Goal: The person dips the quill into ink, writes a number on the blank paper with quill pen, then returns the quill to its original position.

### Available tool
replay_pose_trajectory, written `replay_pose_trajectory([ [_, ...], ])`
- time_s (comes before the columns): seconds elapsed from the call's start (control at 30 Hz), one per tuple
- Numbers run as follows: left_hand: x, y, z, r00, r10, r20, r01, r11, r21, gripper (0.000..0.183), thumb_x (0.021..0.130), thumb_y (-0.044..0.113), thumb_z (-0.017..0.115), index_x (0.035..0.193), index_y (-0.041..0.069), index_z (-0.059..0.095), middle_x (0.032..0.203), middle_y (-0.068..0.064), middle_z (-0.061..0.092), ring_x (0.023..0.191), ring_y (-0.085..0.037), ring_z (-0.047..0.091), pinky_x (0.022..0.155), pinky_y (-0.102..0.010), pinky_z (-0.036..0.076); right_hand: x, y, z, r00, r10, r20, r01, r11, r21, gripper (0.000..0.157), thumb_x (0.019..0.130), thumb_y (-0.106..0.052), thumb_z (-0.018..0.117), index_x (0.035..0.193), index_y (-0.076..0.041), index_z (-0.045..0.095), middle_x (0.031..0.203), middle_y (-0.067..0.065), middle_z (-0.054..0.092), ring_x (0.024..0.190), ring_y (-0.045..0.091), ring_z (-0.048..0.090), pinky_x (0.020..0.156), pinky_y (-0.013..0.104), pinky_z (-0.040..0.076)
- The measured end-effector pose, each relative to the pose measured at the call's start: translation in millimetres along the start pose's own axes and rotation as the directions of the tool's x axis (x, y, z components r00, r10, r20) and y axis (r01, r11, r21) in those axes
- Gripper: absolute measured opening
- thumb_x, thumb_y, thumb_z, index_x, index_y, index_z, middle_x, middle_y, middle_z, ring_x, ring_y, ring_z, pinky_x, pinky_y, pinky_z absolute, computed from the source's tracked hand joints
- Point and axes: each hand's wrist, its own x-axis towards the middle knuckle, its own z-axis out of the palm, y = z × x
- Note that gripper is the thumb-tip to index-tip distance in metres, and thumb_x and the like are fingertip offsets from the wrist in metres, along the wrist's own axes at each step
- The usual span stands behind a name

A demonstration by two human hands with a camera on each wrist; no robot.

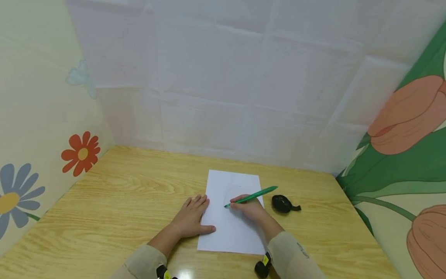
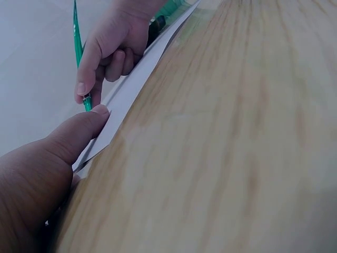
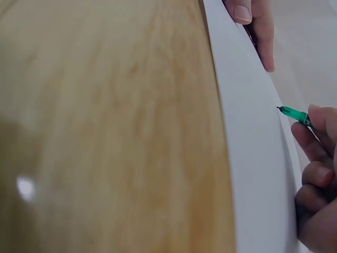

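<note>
A white sheet of paper [image 1: 226, 238] lies on the wooden table, bearing a faint curved line near its upper middle. My right hand [image 1: 252, 210] pinches a green pen [image 1: 262, 192] between thumb and fingers, its tip down at the paper. In the right wrist view, the dark point of the pen [image 3: 295, 114] shows beyond the fingertips. My left hand [image 1: 191, 219] rests with fingers spread at the sheet's left edge, the thumb lying on the paper. The left wrist view shows that thumb [image 2: 79, 132] close to the pen tip.
A glossy black rounded object with a short tail [image 1: 281, 204] lies on the table [image 1: 139, 186] right of the paper; its kind is unclear. A pale sheet [image 1: 216, 77] hangs behind the table, with flower-printed cloths at both sides.
</note>
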Motion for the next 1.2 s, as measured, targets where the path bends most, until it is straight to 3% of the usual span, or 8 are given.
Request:
replay_pose_trajectory([
  [0.23, -0.5, 2.0, -1.1, 1.000, -0.009, 0.009, 0.009, 1.000, 0.003, 0.100, 0.081, 0.066, 0.065, 0.150, 0.000, 0.035, 0.161, -0.016, 0.028, 0.151, -0.034, 0.020, 0.123, -0.055, 0.011, -2.7, 3.2, -0.9, 1.000, 0.006, 0.022, -0.006, 1.000, -0.006, 0.024, 0.083, -0.032, 0.077, 0.099, -0.015, 0.075, 0.102, 0.000, 0.075, 0.102, 0.018, 0.065, 0.095, 0.042, 0.049],
  [0.6, -1.9, 3.4, -3.6, 1.000, -0.006, 0.006, 0.006, 1.000, -0.027, 0.100, 0.081, 0.064, 0.066, 0.150, -0.002, 0.035, 0.160, -0.017, 0.028, 0.151, -0.036, 0.020, 0.123, -0.056, 0.010, -7.0, 4.0, -1.7, 0.999, -0.014, 0.037, 0.015, 1.000, -0.015, 0.025, 0.082, -0.030, 0.078, 0.099, -0.013, 0.076, 0.101, 0.001, 0.074, 0.092, 0.013, 0.063, 0.080, 0.027, 0.047],
  [1.2, -1.7, 3.3, -3.2, 1.000, -0.011, 0.009, 0.011, 1.000, -0.026, 0.101, 0.080, 0.065, 0.066, 0.150, -0.001, 0.034, 0.161, -0.016, 0.028, 0.151, -0.035, 0.019, 0.123, -0.055, 0.010, -12.5, 4.7, -5.8, 0.995, -0.037, 0.088, 0.038, 0.999, -0.015, 0.024, 0.083, -0.030, 0.078, 0.099, -0.013, 0.076, 0.100, 0.000, 0.074, 0.088, 0.011, 0.061, 0.078, 0.025, 0.046],
])
